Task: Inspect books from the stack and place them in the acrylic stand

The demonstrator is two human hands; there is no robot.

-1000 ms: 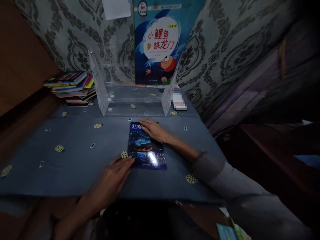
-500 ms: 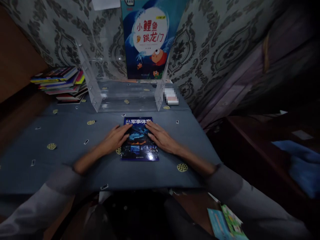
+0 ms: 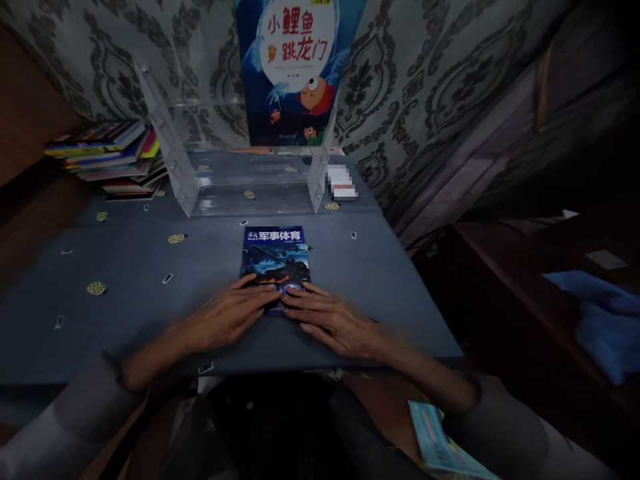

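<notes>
A dark blue book with white Chinese characters and a tank picture lies face up and closed on the table. Across its lower left part rests my left hand, fingers stretched out flat. My right hand lies over the lower right part, its fingers also extended. The fingertips of both hands nearly meet near the middle of the cover and hide much of its bottom. Beyond the book stands a clear acrylic rack, and a large blue picture book with orange fish is upright on it.
A stack of books sits at the back left. Right of the rack is a small pixelated item. The blue tablecloth carries pineapple prints. Blue cloth lies on a dark surface at right. Below the table edge is a light blue booklet.
Both hands have slid down the cover from its upper part toward the near edge, uncovering the title and tank picture. The view has tilted slightly downward.
</notes>
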